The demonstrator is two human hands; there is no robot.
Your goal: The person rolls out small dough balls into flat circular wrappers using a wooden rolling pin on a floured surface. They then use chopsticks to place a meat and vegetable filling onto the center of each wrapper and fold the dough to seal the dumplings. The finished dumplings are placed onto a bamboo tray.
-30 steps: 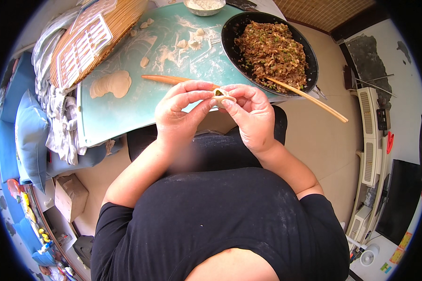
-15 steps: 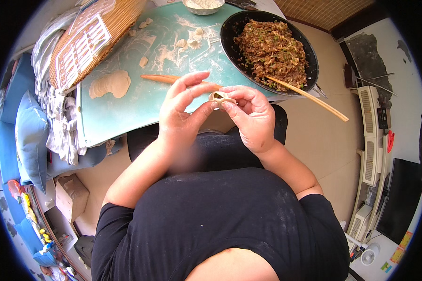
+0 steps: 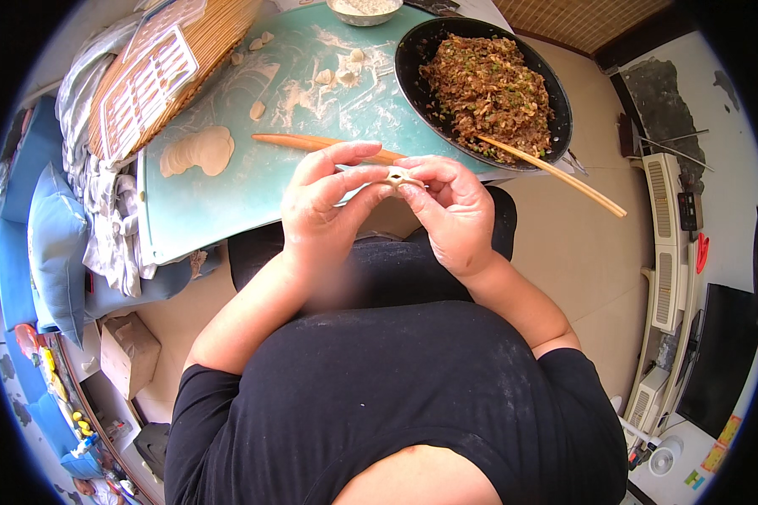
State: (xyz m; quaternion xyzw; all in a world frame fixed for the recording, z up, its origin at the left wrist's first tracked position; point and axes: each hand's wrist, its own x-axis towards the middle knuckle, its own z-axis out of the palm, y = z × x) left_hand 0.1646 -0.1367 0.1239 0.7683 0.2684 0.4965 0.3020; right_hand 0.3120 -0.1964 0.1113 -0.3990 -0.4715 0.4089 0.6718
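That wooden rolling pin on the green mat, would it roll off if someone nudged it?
The rolling pin looks round and slim, so a sideways nudge would probably set it rolling. It looks stiff and light. The floured mat may slow it slightly.

A brown cardboard box [image 3: 129,353] stands open on the floor at the near left. A dark flat screen [image 3: 720,358] leans at the near right edge. Below it, small yellow and green squares [image 3: 706,467], perhaps labels, lie on a white surface.
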